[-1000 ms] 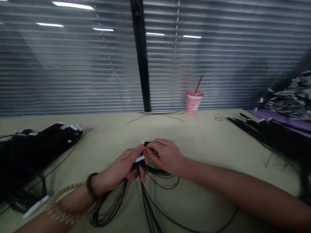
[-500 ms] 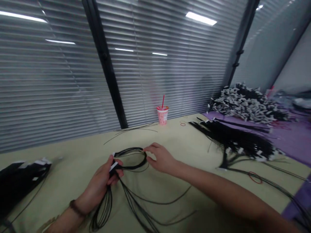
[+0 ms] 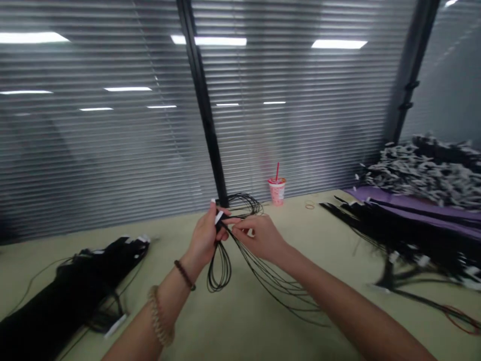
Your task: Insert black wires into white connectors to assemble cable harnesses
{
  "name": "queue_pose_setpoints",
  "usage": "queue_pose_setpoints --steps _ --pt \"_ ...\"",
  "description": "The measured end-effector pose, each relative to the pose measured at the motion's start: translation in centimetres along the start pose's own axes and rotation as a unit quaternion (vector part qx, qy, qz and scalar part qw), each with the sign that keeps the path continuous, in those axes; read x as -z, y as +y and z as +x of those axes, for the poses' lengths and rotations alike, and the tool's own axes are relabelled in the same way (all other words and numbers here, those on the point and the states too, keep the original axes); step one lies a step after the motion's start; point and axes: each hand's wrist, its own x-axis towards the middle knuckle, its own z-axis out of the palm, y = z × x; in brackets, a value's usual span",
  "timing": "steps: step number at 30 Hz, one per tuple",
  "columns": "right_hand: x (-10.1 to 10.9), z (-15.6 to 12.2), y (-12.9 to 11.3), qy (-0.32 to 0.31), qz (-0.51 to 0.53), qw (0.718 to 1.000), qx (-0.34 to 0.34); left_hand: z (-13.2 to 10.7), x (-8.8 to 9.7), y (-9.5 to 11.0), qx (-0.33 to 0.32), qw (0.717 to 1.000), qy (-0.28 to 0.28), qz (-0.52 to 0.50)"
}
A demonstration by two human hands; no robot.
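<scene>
A bundle of thin black cables (image 3: 224, 271) is raised above the table, with white tags near its gathered part. My left hand (image 3: 205, 238) is closed round that gathered part, thumb up along the tags. One coil loops out beyond my fingers and another hangs below them, while loose cable ends trail down to the right. My right hand (image 3: 265, 238) is beside the left one, thumb and forefinger pinched together on the cables close to the tags. Exactly how many strands sit in that pinch is hidden.
At left lies a dark pile of cables (image 3: 63, 296). Another cable pile (image 3: 413, 245) lies at right, before a heap of white-ended cables (image 3: 428, 168) on purple sheeting (image 3: 363, 193). A pink cup (image 3: 277, 193) with a straw stands near the blinds (image 3: 300, 140).
The camera view has swung left, and both hands are higher in it. My right hand has left the far coil's bend and come in close beside my left hand, which keeps its hold.
</scene>
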Motion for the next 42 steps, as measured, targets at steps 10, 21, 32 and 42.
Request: queue_pose_setpoints --steps 10,21,32,42 --pt "-1.1 4.1 2.0 -0.007 0.011 0.999 -0.031 2.5 -0.1 -1.4 0.001 0.997 0.058 -0.047" --pt "-3.1 3.8 4.1 -0.027 0.065 0.997 0.012 2.5 0.7 -2.4 -0.028 0.995 0.088 0.022" --pt "-3.9 3.0 3.8 -0.088 -0.09 0.992 -0.003 3.3 2.2 -4.4 0.009 0.997 0.074 0.017" --pt "6.2 -6.1 8.7 -0.163 -0.278 0.914 -0.245 4.2 4.9 -8.7 0.196 0.979 0.053 -0.036"
